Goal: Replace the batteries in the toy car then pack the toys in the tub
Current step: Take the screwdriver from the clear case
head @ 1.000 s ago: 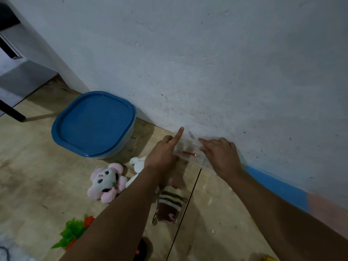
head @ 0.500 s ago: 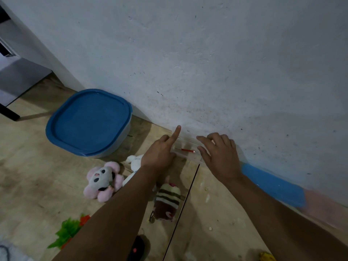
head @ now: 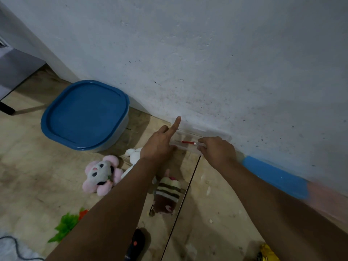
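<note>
Floor by wall: both hands point(head: 180, 146) on clear case point(head: 185, 146).
Left hand point(head: 158, 146) steadies it, right hand point(head: 216, 149) pinches its end; pull the red screwdriver point(head: 186, 142) out straight.

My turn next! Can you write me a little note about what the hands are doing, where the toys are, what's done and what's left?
Left hand: holds the near edge of a clear plastic case by the wall, index finger sticking up.
Right hand: grips the case's other end. A small red-handled tool lies inside.
Tub: against the wall, blue lid shut.
On the floor: pink flower plush, white plush, striped brown plush, green leafy toy.
Toy car: I can't make one out for sure.
Done: nothing packed.
Left: swap the batteries, open the tub, pack the toys.
</note>
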